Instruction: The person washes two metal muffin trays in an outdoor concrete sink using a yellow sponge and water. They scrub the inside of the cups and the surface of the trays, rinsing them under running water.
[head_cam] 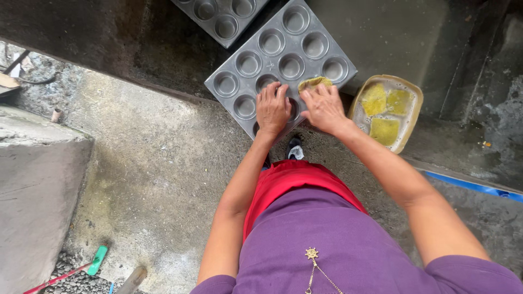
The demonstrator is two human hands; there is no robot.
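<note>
A grey metal muffin tray [283, 49] with several round cups lies tilted on the wet concrete floor in front of me. My left hand [272, 108] presses flat on its near edge, fingers spread over a cup. My right hand [325, 107] rests beside it, fingers bent on a yellow-green scouring sponge [314, 83] that sits in a cup of the tray.
A second muffin tray [220, 16] lies at the top. An oval beige tub [413, 117] with soapy water and yellow sponges stands to the right. A concrete step [38, 179] is at left. A green-headed brush [95, 261] lies at bottom left, a blue strip [474, 187] at right.
</note>
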